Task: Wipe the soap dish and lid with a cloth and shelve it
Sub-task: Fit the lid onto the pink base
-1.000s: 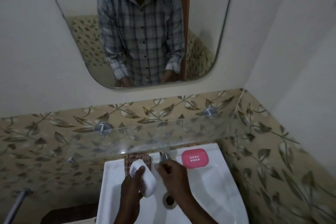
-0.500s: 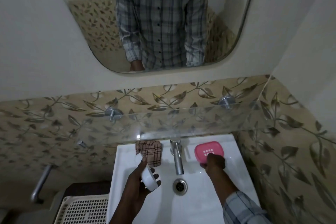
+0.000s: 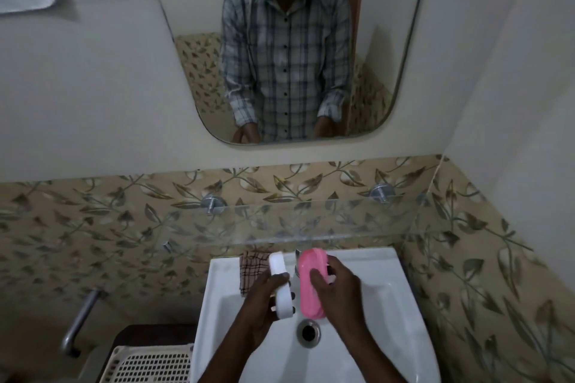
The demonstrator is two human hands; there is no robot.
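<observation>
Holding the two halves of the soap dish side by side over the sink (image 3: 382,289), the person is showing both hands busy in the head view. The left hand (image 3: 261,301) is gripping the white half (image 3: 278,267), fingers curled round its edge, keeping it stood on its long side. The right hand (image 3: 337,292) is clasping the pink half (image 3: 306,298) the same way, just beside the white one. I cannot tell which half is the lid. Both are being kept over the basin, probably so any drips are falling toward the drain (image 3: 308,332) below the hands. The checked cloth (image 3: 250,270) is lying on the sink's back rim just beyond the left hand, within easy reach; wiping is seemingly not yet begun. The glass shelf (image 3: 342,227) is waiting further beyond both hands.
</observation>
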